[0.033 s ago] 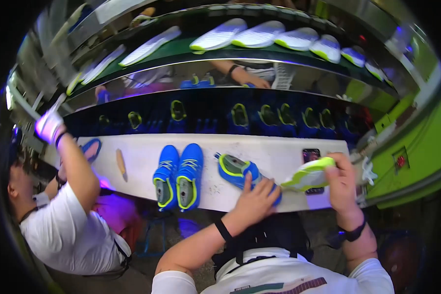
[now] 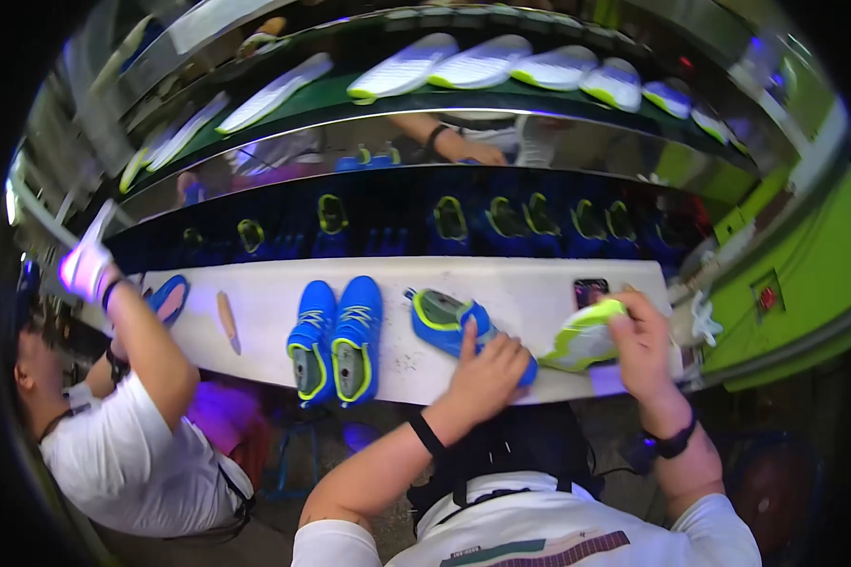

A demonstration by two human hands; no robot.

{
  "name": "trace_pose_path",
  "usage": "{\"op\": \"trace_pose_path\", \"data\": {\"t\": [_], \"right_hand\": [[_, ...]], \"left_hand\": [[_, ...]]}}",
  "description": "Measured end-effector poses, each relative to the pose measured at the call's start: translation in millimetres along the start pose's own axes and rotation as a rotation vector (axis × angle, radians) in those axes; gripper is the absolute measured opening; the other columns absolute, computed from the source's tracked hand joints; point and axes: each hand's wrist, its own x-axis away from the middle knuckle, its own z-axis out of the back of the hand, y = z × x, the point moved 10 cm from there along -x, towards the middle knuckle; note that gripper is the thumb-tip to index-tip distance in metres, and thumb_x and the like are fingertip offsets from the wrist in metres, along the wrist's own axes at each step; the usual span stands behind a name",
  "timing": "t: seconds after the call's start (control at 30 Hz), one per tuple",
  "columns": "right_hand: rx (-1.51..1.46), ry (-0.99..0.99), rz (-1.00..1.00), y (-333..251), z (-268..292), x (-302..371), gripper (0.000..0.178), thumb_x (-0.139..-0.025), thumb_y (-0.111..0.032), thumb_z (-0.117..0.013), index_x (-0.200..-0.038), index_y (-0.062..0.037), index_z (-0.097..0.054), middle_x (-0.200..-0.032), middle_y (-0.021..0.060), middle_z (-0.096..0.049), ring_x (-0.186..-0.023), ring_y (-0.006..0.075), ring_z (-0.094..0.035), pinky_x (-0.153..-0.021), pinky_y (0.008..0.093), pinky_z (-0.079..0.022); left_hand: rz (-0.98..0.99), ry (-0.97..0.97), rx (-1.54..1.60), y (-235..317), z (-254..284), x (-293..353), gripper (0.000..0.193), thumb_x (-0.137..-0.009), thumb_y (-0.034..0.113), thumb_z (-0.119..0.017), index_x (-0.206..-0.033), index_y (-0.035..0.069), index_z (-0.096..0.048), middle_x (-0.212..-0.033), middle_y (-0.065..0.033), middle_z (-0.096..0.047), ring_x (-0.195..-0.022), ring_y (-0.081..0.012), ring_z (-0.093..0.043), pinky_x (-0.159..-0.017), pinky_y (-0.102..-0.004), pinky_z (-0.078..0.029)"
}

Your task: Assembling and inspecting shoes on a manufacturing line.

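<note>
A blue shoe (image 2: 438,333) with a yellow-green collar lies tilted on the white table (image 2: 563,279), its opening facing up. My left hand (image 2: 487,376) is closed over its front part, hiding much of the toe, with the thumb on the upper. In my right hand (image 2: 641,350), raised just above the table's right part, is a yellow-green and white shoe sole (image 2: 584,336), pinched between thumb and fingers at one end. The sole's other end points toward the shoe's toe. Left of these stands a pair of blue shoes, a left one (image 2: 313,331) and a right one (image 2: 357,326).
A phone (image 2: 591,291) lies behind the sole. Farther left are a tan-handled tool (image 2: 227,321) and another blue shoe piece (image 2: 168,299). Behind the table runs a dark belt (image 2: 388,213) with several shoes; soles (image 2: 492,64) line the shelf above. A gloved co-worker (image 2: 128,425) sits left.
The sole in my right hand has shifted slightly left and turned a little more upright. The whole view has slid a little; my left hand stays on the shoe.
</note>
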Motion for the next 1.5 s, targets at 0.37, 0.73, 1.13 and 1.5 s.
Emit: {"op": "trace_pose_path", "data": {"t": [0.37,0.73,1.13,1.5], "right_hand": [[-0.224,-0.202,0.018,-10.8,-24.1,44.8,0.03,-0.099,-0.025,-0.065,-0.085,0.0005,-0.062,-0.115,0.011,-0.063,-0.081,0.0076,-0.056,-0.071,0.0247,-0.047],[-0.15,-0.21,0.032,-8.2,-16.2,61.6,0.03,-0.094,-0.027,-0.072,-0.086,0.0003,-0.062,-0.117,0.0176,-0.062,-0.085,0.012,-0.059,-0.073,0.0256,-0.048],[0.018,-0.393,0.061,-21.0,-27.1,97.0,0.037,-0.089,-0.033,-0.077,-0.089,-0.0027,-0.055,-0.116,0.0228,-0.062,-0.112,0.0358,-0.066,-0.095,0.0427,-0.053],[-0.026,-0.42,0.101,-22.5,-30.1,99.8,0.036,-0.085,-0.028,-0.081,-0.09,-0.0028,-0.056,-0.113,0.021,-0.062,-0.108,0.0371,-0.068,-0.095,0.0485,-0.054]], "left_hand": [[0.373,0.449,1.222,-15.0,78.5,-12.6,0.042,-0.088,0.032,-0.077,-0.11,0.0,-0.062,-0.102,-0.0128,-0.071,-0.092,-0.0207,-0.068,-0.081,-0.0335,-0.056],[0.32,0.353,0.711,42.1,123.7,14.0,0.034,-0.077,0.027,-0.085,-0.086,0.002,-0.062,-0.124,-0.0196,-0.057,-0.088,-0.0217,-0.059,-0.079,-0.0335,-0.05],[0.267,0.272,0.812,52.5,123.3,48.5,0.04,-0.074,0.02,-0.091,-0.084,0.0,-0.058,-0.118,-0.0252,-0.061,-0.087,-0.023,-0.068,-0.073,-0.0308,-0.058],[0.264,0.204,0.787,57.0,125.7,47.6,0.038,-0.072,0.018,-0.091,-0.083,0.001,-0.059,-0.115,-0.0233,-0.064,-0.083,-0.022,-0.066,-0.068,-0.0293,-0.057]]}}
